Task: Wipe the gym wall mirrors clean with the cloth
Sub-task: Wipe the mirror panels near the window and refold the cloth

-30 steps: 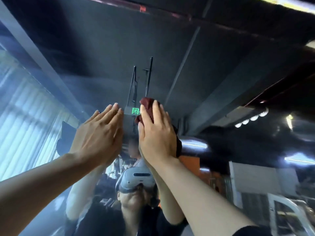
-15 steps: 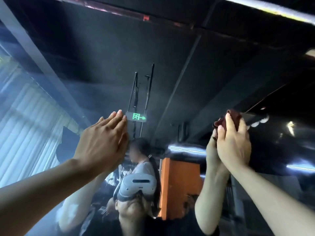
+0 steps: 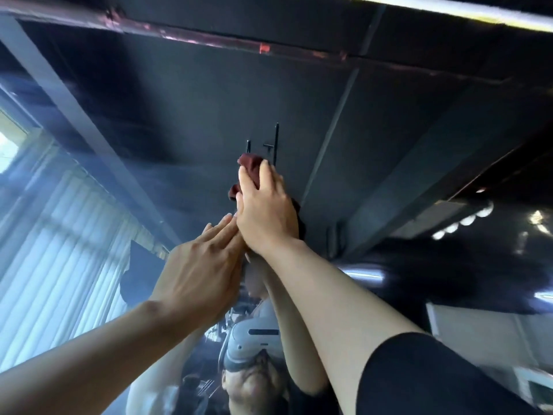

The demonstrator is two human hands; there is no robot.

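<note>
The wall mirror (image 3: pixel 185 121) fills the view and reflects a dark ceiling. High on the glass, my right hand (image 3: pixel 264 209) presses a dark red cloth (image 3: pixel 250 166) flat with its fingers straight. Only the cloth's top and left edge show past the fingers. My left hand (image 3: pixel 200 265) lies flat against the mirror just below and left of the right hand, its fingertips touching the right hand's edge. It holds nothing.
The mirror's top edge (image 3: pixel 269 50) runs across the upper frame with a reddish strip. Reflected in the glass are window blinds (image 3: pixel 45 235) at the left, ceiling lights (image 3: pixel 466 220) at the right, and a person wearing a headset (image 3: pixel 254 342) below my arms.
My right hand has swept the cloth back left and upward from the right side of the mirror. It now sits just above my left hand, which stays flat on the glass.
</note>
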